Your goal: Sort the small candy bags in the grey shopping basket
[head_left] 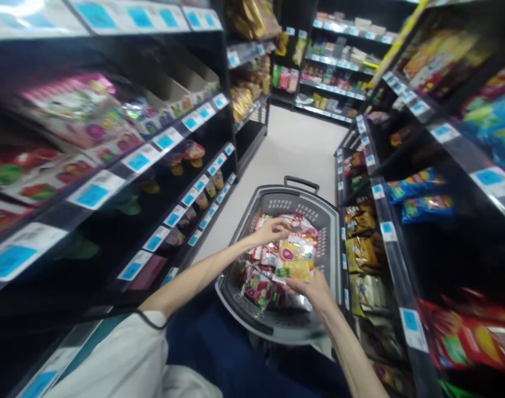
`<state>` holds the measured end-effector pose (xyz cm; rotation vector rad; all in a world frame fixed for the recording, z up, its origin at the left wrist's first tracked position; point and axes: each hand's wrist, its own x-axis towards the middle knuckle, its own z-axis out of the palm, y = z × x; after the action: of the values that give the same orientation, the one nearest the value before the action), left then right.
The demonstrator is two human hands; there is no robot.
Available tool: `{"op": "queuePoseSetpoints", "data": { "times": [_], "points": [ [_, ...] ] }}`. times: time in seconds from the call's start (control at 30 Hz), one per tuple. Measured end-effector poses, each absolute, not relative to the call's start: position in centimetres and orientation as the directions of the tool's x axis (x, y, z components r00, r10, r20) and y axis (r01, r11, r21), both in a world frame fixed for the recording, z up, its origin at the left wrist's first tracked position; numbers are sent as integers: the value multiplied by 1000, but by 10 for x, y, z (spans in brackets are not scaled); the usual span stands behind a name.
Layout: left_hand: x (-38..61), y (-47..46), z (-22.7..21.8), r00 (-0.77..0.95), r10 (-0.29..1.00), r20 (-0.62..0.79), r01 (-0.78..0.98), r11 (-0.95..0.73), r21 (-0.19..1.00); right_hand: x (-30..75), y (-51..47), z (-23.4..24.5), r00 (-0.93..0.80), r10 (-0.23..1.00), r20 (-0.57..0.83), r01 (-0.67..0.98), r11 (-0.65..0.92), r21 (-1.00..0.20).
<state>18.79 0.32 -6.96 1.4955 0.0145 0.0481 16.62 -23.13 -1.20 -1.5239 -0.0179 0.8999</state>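
Observation:
My right hand grips the lower right edge of a yellow and white candy bag with colourful lettering. The bag is held over a grey shopping basket. At the bag's upper left corner is my left hand, its fingers loosely bent and apart; whether the fingertips touch the bag I cannot tell. Below both hands, the basket contains several other packets, among them a red and purple candy bag. Part of that pile is hidden by the held bag and my hands.
Snack shelves with price tags line both sides closely. On the left is a pink candy bag; on the right lie blue packets and red bags. A pale floor runs ahead to a back shelf. The basket's handle points forward.

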Motion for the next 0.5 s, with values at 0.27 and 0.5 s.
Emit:
{"op": "queuePoseSetpoints", "data": {
  "times": [0.27, 0.5],
  "points": [
    [178, -5, -68, 996, 53, -74, 73, 22, 997, 161, -236, -7, 632, 546, -549, -546, -189, -816],
    [171, -11, -60, 983, 140, -120, 152, -248, 957, 155, -237, -29, 643, 581, -499, -570, -72, -819]
  ]
}}
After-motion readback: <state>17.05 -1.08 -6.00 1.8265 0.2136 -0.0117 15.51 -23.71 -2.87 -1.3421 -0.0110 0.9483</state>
